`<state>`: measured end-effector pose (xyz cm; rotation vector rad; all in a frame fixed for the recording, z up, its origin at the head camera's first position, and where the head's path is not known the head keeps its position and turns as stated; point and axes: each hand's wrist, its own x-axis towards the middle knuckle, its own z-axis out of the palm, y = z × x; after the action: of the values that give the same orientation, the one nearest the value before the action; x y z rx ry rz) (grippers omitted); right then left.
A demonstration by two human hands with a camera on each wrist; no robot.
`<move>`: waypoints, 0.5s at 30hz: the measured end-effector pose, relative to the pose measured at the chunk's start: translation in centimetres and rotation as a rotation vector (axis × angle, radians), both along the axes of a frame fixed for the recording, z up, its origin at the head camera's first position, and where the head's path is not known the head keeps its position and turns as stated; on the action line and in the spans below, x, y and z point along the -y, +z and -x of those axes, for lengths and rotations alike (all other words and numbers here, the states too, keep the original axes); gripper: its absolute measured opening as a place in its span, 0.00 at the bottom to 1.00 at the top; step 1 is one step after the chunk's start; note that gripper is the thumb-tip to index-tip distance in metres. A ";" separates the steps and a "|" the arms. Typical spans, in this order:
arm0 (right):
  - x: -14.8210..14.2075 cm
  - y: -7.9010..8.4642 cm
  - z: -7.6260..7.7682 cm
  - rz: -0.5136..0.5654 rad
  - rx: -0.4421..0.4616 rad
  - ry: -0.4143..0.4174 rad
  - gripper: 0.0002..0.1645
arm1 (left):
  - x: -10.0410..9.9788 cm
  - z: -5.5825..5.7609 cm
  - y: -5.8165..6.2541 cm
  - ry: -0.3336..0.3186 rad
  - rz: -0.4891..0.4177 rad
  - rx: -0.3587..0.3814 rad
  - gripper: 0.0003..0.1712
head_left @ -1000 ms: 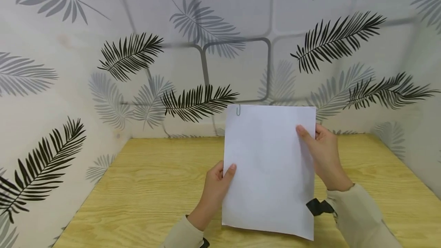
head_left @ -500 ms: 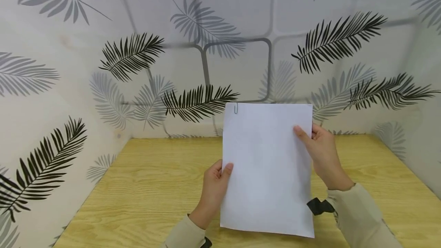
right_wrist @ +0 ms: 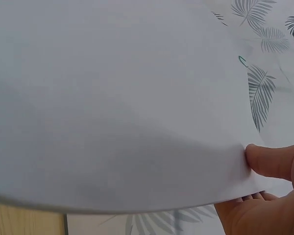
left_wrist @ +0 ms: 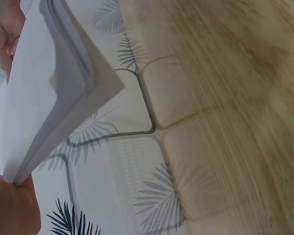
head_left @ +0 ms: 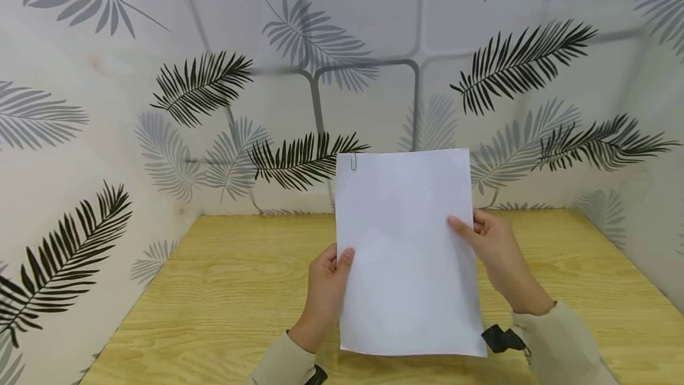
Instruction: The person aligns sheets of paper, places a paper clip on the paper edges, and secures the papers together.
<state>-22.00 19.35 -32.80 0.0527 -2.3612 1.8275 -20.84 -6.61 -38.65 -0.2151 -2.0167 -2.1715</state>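
Note:
A stack of white paper sheets point(head_left: 406, 278) is held upright over the table, its blank front facing me. A green paper clip point(head_left: 353, 162) sits on the top edge near the upper left corner. My left hand point(head_left: 327, 290) pinches the left edge below the middle, thumb in front and fingers behind. My right hand point(head_left: 497, 254) pinches the right edge higher up, thumb on the front. In the left wrist view the sheets point(left_wrist: 34, 83) fan apart at their lower edge. The right wrist view shows my right thumb point(right_wrist: 272, 160) pressing the paper.
A wood-grain table point(head_left: 230, 290) stretches under and around the paper. Behind it stands a pale wall covering point(head_left: 363, 34) printed with grey and black leaves. A black strap point(head_left: 502, 338) hangs at my right sleeve cuff.
The paper stack has shifted left and slightly up, and tilted a little anticlockwise. Both hands have moved left with it, the right one also slightly down, while keeping their grips.

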 end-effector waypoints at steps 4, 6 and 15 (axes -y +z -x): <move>-0.1 -0.5 -0.3 -0.064 0.032 0.020 0.33 | 0.1 0.2 0.0 0.006 -0.021 0.026 0.17; -0.2 -0.8 -0.4 -0.109 0.052 0.036 0.33 | 0.3 0.3 0.0 0.011 -0.026 0.039 0.18; -1.2 -2.3 -0.6 -0.253 0.114 0.072 0.24 | 0.7 0.5 -0.1 0.005 -0.025 0.067 0.17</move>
<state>-21.42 20.52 -35.14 0.0645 -2.6916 1.5883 -21.37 -7.26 -38.79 -0.1357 -2.0206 -2.2287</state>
